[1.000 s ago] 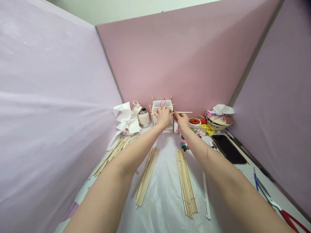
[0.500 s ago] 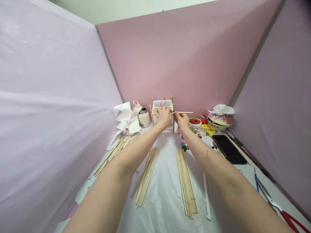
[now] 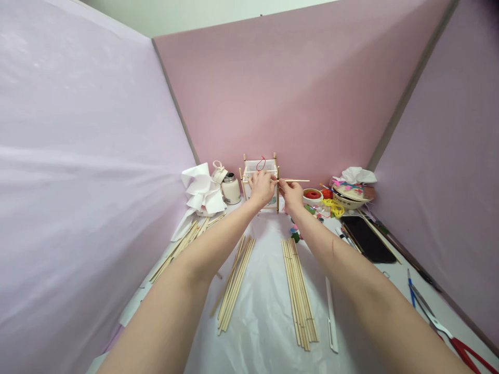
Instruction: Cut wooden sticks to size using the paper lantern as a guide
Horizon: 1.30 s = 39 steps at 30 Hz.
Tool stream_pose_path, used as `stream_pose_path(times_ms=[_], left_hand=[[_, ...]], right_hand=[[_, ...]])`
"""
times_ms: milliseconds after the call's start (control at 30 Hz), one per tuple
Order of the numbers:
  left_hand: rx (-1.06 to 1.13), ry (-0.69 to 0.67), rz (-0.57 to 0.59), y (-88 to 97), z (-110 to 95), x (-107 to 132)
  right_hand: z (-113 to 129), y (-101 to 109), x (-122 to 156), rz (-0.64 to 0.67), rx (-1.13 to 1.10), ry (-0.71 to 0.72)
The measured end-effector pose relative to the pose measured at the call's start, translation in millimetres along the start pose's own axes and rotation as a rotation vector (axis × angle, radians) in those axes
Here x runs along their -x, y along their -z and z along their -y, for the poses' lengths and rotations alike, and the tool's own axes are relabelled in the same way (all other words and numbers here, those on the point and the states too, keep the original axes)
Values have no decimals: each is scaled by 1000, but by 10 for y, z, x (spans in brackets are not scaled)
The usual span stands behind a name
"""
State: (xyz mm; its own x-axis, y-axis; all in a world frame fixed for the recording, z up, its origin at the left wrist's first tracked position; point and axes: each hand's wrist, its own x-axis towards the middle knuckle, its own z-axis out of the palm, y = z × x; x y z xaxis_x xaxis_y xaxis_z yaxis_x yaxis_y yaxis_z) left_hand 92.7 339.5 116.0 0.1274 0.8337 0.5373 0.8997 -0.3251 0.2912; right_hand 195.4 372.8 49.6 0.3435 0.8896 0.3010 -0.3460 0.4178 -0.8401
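Observation:
A small lantern-like frame of thin wooden sticks [image 3: 278, 200] with white panels stands at the back of the table, a red cord loop [image 3: 261, 164] at its top. My left hand [image 3: 262, 187] is closed at the front of the frame, its fingers around a thin stick lying level across it. My right hand [image 3: 291, 193] pinches the same wooden stick [image 3: 300, 181] beside the frame's right front post; the stick's free end points right. The fingertips of my left hand are partly hidden behind the hand itself.
Two bundles of sticks [image 3: 236, 291] [image 3: 299, 296] lie in front. White paper [image 3: 203, 189] and a cream jar [image 3: 231, 189] stand left. Rightward are a bowl [image 3: 351, 197], yellow cord [image 3: 333, 208], a phone [image 3: 368, 240], a white pen [image 3: 331, 322] and red-handled scissors [image 3: 440, 327].
Almost nothing differs. Both hands stay at the frame with the stick, and the view has shifted very slightly.

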Motion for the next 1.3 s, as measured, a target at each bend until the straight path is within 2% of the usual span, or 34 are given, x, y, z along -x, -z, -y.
stream_pose_path(times_ms=[167, 1033, 1167, 1300], left_hand=[[-16, 18, 34, 19, -17, -3], [22, 5, 13, -56, 19, -42], [-2, 10, 32, -1, -17, -17], [-14, -57, 21, 121, -85, 85]], right_hand=[[-20, 4, -7, 2, 21, 1], [-47, 22, -21, 11, 25, -7], [12, 18, 14, 3, 33, -4], [207, 36, 154, 14, 31, 7]])
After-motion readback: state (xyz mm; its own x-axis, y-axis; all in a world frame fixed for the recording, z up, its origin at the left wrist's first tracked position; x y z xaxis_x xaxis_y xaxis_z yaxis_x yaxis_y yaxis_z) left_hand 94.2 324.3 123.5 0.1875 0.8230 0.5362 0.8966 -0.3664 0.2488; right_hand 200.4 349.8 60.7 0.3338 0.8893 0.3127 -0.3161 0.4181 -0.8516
